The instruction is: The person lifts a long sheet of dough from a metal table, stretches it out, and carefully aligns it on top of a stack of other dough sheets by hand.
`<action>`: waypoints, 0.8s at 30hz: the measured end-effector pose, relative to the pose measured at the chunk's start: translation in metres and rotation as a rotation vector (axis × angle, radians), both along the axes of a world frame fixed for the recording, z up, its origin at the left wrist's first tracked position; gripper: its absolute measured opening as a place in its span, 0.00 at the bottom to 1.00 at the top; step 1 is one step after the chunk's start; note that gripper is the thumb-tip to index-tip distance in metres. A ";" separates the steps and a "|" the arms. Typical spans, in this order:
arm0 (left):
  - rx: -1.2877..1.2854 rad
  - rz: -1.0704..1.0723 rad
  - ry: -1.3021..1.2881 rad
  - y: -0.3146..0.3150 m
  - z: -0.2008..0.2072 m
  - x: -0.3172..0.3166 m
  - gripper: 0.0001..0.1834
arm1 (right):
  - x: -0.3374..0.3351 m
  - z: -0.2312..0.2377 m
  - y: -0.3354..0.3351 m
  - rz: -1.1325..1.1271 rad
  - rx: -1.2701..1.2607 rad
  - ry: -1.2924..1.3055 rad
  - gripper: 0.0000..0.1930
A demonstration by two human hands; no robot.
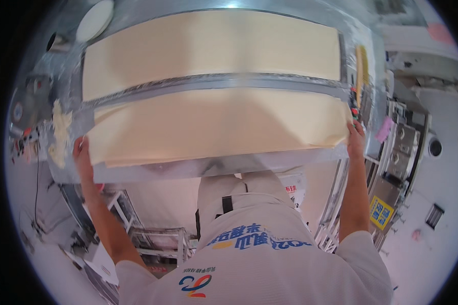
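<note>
A wide, pale yellow dough sheet [219,124] lies along the near side of the metal table, with uneven layers showing at its left and right ends. At its left corner my left hand [82,155] is closed, with the dough's edge between thumb and fingers. My right hand [356,138] pinches the opposite end near the right corner. Beyond it, a second long dough sheet [213,48] lies flat, with a dark, flour-dusted strip of table between the two. My shadow falls across the near sheet.
Torn dough scraps [61,133] lie at the table's left edge. A white round lid or plate [95,21] and a dark-mouthed cylinder [57,42] stand at the far left. A brush [362,71] lies along the right side, near a pink cloth [385,129]. Metal racks [160,244] stand below.
</note>
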State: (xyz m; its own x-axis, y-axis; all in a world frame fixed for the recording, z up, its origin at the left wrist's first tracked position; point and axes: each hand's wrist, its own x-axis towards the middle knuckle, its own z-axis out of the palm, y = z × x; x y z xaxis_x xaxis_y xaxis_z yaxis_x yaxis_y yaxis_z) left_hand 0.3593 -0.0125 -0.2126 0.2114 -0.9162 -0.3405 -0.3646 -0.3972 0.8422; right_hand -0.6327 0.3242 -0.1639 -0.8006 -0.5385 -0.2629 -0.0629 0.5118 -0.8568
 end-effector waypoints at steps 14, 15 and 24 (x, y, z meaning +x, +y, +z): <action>0.275 -0.001 -0.107 0.001 -0.010 0.013 0.19 | 0.022 -0.035 0.016 -0.081 0.007 -0.280 0.11; 0.252 0.004 -0.106 0.002 -0.011 0.015 0.19 | 0.022 -0.031 0.017 -0.093 -0.031 -0.320 0.11; -0.213 -0.325 -0.816 0.005 -0.001 -0.033 0.12 | 0.041 -0.017 -0.008 -0.053 -0.068 -0.506 0.16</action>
State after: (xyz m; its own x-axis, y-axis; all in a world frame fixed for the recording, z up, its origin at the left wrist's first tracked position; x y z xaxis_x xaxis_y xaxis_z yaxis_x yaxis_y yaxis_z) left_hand 0.3259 -0.0078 -0.2136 0.0324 -0.9994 -0.0148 -0.9478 -0.0354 0.3168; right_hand -0.5913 0.3163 -0.1806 -0.6087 -0.5298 -0.5906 0.3933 0.4450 -0.8045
